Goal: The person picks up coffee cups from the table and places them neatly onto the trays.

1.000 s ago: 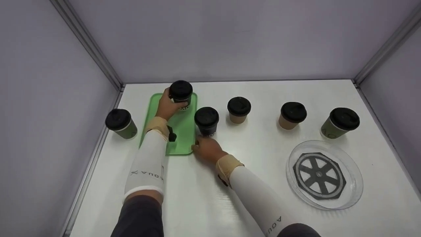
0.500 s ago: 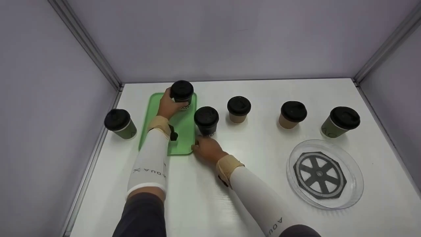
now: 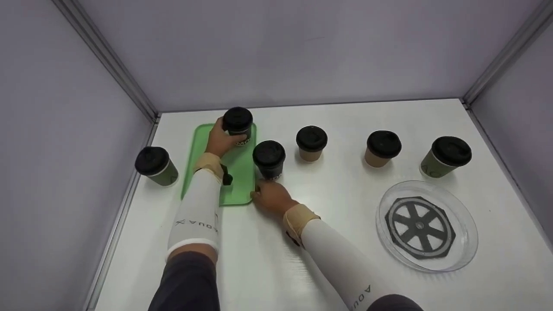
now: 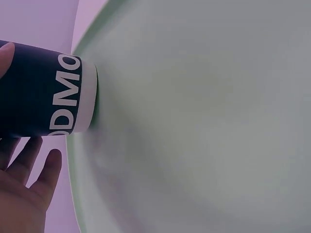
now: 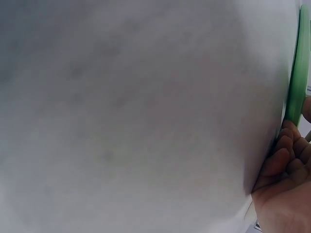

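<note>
the white tabletop (image 3: 341,203) carries it all, and at its left lies the green tray (image 3: 239,185). my right fingers (image 5: 277,162) pinch its rim near the close right corner. my left fingers (image 4: 50,170) grasp the dark cup (image 3: 238,121), upright at the tray's far right end; whether its base rests there or floats just above, i can't tell. i'd judge the work partway: this one is at the tray but not yet released, and the other five stand off it.

around me, the clear dish (image 3: 464,229) sits well apart on the right, with a spoked disc (image 3: 419,225) in or under it, i can't say which. one green cup (image 3: 159,167) stands left of the tray, and the other green cup (image 3: 445,156) just past the dish. the second dark cup (image 3: 269,159) stands just beside the tray's right edge, right by my right fingers, so i'd count it the likeliest thing to knock. my left forearm (image 3: 196,216) hides part of the tray. smallest are the near brown cup (image 3: 311,144), right of the second dark cup, and the far brown cup (image 3: 382,149), out of my way.
</note>
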Demonstrator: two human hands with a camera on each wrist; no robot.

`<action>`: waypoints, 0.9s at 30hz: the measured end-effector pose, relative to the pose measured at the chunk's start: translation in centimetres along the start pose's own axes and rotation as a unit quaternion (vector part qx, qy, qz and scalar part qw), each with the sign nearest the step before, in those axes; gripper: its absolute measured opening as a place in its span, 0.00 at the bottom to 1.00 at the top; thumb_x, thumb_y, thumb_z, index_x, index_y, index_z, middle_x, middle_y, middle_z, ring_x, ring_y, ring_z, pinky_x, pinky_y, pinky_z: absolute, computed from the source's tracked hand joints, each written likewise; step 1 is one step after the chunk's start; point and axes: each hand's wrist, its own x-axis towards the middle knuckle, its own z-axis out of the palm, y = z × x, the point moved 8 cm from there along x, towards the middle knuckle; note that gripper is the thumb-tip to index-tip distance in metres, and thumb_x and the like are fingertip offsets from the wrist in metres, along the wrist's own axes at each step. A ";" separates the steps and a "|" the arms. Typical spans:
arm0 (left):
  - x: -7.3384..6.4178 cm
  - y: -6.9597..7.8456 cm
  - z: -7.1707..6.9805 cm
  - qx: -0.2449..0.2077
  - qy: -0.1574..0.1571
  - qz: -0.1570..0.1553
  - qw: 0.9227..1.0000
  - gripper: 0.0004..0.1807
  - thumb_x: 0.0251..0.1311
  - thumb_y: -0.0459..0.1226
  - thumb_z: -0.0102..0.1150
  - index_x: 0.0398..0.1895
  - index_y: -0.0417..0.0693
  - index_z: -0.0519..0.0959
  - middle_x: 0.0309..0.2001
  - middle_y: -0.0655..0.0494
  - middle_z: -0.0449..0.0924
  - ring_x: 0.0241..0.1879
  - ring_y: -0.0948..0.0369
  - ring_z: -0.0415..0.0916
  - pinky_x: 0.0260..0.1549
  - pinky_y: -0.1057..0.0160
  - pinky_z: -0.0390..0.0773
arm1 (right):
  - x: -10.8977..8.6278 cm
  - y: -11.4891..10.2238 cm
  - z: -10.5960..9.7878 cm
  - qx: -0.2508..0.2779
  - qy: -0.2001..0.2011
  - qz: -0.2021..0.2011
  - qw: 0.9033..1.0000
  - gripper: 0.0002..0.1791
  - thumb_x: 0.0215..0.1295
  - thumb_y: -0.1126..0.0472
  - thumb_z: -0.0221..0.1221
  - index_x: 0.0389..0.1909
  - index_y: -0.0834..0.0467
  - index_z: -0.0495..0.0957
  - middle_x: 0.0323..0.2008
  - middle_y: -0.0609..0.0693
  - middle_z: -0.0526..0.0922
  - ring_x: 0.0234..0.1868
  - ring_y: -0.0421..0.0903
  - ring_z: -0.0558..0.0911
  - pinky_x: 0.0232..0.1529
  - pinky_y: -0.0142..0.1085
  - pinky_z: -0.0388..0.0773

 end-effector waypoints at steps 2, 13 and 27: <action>0.1 -0.2 -0.2 -0.001 0.000 0.002 1.000 0.48 0.47 0.43 0.77 0.70 0.43 0.62 0.63 0.47 0.69 0.63 0.53 0.65 0.61 0.52 0.64 | 0.0 0.0 0.0 0.004 0.002 -0.002 1.000 0.15 0.71 0.49 0.52 0.44 0.57 0.75 0.34 0.49 0.77 0.35 0.48 0.77 0.43 0.45 0.74; 0.4 -1.4 -1.1 -0.023 -0.027 -0.012 0.999 0.49 0.47 0.43 0.78 0.71 0.42 0.61 0.64 0.46 0.68 0.63 0.52 0.65 0.61 0.52 0.65 | 0.0 -0.2 0.1 0.004 0.012 -0.016 1.000 0.13 0.71 0.49 0.53 0.41 0.55 0.75 0.32 0.48 0.76 0.34 0.47 0.76 0.40 0.44 0.74; 0.2 -1.6 -0.3 -0.027 -0.049 -0.010 0.998 0.49 0.47 0.40 0.77 0.71 0.40 0.61 0.64 0.45 0.68 0.64 0.52 0.65 0.61 0.53 0.64 | -0.7 -0.3 0.2 0.002 0.019 -0.017 1.000 0.12 0.70 0.50 0.54 0.38 0.56 0.75 0.29 0.47 0.75 0.31 0.47 0.75 0.38 0.44 0.74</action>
